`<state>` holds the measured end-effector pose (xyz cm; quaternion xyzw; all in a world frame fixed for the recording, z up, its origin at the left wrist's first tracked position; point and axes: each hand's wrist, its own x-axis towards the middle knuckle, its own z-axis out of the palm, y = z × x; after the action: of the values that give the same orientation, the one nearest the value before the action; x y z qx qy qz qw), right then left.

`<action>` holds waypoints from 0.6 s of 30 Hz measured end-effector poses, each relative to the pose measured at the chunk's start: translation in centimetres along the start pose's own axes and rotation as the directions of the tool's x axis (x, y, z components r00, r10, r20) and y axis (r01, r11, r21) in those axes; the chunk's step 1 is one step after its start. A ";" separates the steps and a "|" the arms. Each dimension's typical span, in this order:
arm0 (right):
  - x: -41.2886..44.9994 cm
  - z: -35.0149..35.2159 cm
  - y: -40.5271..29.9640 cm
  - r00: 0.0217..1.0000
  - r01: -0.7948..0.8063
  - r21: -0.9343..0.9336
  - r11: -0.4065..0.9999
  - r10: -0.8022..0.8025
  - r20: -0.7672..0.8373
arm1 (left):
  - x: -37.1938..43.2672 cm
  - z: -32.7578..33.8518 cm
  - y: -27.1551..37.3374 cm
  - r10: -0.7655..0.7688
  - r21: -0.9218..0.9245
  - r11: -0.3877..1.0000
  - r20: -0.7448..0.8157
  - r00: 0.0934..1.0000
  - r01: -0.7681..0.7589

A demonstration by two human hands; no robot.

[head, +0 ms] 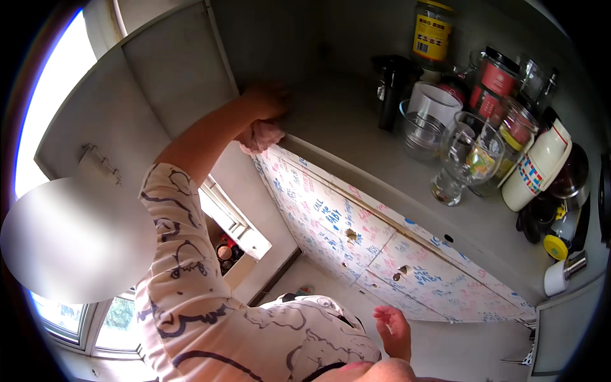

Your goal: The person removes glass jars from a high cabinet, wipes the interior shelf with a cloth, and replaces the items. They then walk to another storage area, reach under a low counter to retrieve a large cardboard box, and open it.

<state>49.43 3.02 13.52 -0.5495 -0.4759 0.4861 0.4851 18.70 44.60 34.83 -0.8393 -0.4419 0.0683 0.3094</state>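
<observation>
My left hand (266,101) reaches into the shadowed left corner of a grey cabinet shelf (343,133). A crumpled pale pink cloth (264,137) is bunched under it and droops over the shelf's front edge. Shadow and blur hide most of those fingers. Low in the view hangs my right hand (394,329), well away from the shelf, its fingers slightly curled and apart around nothing. Toward the shelf's right half stand a black-handled object (392,90), a clear plastic cup (432,107) and a stemmed glass (470,150).
Farther right crowd a yellow-labelled jar (432,36), red-labelled jars (499,71), a white bottle (537,164) and a white-bodied container (556,281). Papered cabinet doors (329,210) bearing printed writing slope below the shelf. A grey cabinet door (95,95) stands at left.
</observation>
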 end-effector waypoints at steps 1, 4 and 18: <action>0.0 0.0 -0.1 0.999 0.020 0.039 0.999 -0.022 0.047 | -0.8 -0.7 0.2 0.002 -0.010 1.000 0.010 1.000 -0.002; 0.4 0.4 -0.4 0.990 0.043 0.100 0.994 -0.055 0.126 | -1.1 -0.8 2.0 -0.085 -0.073 0.993 0.129 0.988 0.095; 0.3 2.2 -2.7 0.953 0.000 0.094 0.996 -0.029 0.301 | -4.5 -11.5 22.2 -0.268 -0.596 0.652 -0.759 0.594 -0.468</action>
<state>47.10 3.67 16.10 -0.4420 -0.5252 0.5825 0.4353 36.00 26.52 30.42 -0.8505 -0.1869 -0.4830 0.0920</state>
